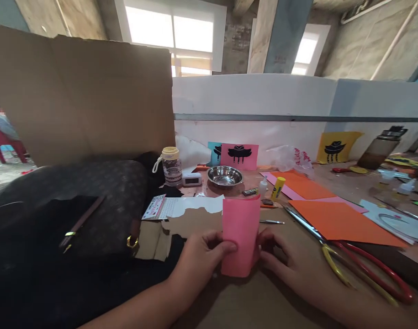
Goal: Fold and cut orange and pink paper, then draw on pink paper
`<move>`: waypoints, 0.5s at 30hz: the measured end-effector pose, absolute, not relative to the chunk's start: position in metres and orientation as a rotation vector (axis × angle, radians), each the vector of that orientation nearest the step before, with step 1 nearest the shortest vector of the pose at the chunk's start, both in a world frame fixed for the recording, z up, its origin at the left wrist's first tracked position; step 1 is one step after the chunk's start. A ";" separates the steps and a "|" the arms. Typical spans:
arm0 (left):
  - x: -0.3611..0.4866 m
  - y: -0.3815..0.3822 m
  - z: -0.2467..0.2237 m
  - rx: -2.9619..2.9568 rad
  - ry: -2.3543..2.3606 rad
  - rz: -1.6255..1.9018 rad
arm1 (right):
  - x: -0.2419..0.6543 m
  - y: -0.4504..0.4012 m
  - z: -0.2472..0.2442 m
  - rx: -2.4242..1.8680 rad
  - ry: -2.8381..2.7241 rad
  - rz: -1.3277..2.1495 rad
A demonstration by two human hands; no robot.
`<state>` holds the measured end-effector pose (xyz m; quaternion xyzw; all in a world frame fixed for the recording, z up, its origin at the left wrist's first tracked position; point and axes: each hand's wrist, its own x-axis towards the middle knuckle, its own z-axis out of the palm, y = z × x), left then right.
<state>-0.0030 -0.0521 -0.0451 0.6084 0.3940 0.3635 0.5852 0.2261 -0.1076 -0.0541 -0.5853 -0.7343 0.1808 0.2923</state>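
Note:
A folded sheet of pink paper point(241, 228) stands upright between my hands, just above the cardboard on the table. My left hand point(203, 256) pinches its left edge, thumb across the front and fingers behind. At the right edge my right hand point(280, 258) has its thumb and fingertips closed on the paper; part of the fingertips is hidden behind it. Large scissors point(327, 249) with red and yellow handles lie beside my right hand, blades partly open. Tweezers point(272, 222) rest just behind the paper.
A dark bag point(116, 201) fills the left side. Behind the paper stand a metal bowl point(224, 176), a glue stick point(278, 188), a small white bottle point(262, 186) and a clear jar point(171, 168). Orange paper sheets point(342, 224) lie to the right. A cardboard panel point(92, 100) rises at left.

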 end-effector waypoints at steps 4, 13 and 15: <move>-0.004 -0.054 -0.045 1.396 0.886 0.819 | 0.222 -0.107 -0.058 -1.445 -1.823 0.799; -0.005 -0.059 -0.045 1.688 0.812 0.743 | 0.218 -0.107 -0.059 -1.389 -1.780 0.946; -0.006 -0.059 -0.045 1.753 0.815 0.755 | 0.217 -0.107 -0.057 -1.397 -1.824 0.929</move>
